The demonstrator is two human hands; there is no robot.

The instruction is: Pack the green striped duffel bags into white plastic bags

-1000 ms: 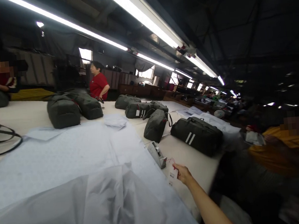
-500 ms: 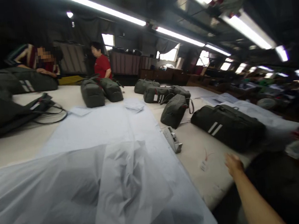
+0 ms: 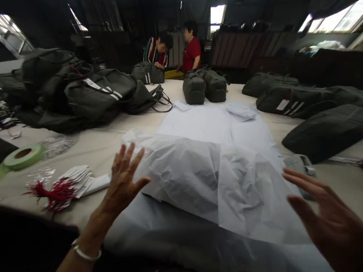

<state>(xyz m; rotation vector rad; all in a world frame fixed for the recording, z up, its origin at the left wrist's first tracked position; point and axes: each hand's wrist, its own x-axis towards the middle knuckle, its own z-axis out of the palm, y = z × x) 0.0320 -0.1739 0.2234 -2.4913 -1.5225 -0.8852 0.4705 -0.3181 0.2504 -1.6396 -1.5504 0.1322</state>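
My left hand (image 3: 123,180) is raised with fingers spread, just left of a crumpled sheet of white tissue paper (image 3: 211,180) lying on the table (image 3: 86,149). On the other side, my right hand (image 3: 331,220) hovers open at the paper's right edge. Neither hand holds anything. A silver bracelet (image 3: 84,254) circles my left wrist. Flat sheets of pale paper (image 3: 206,123) lie beyond the crumpled one.
A stack of white tags with red strings (image 3: 61,188) and a green tape roll (image 3: 23,156) lie at left. Dark green duffel bags are piled at left (image 3: 91,97), centre back (image 3: 204,86) and right (image 3: 329,132). Two people (image 3: 176,49) stand at the far end.
The view has swung left and down. My right hand let go of the small tag and pulled back; both hands now hover open on either side of the crumpled paper.
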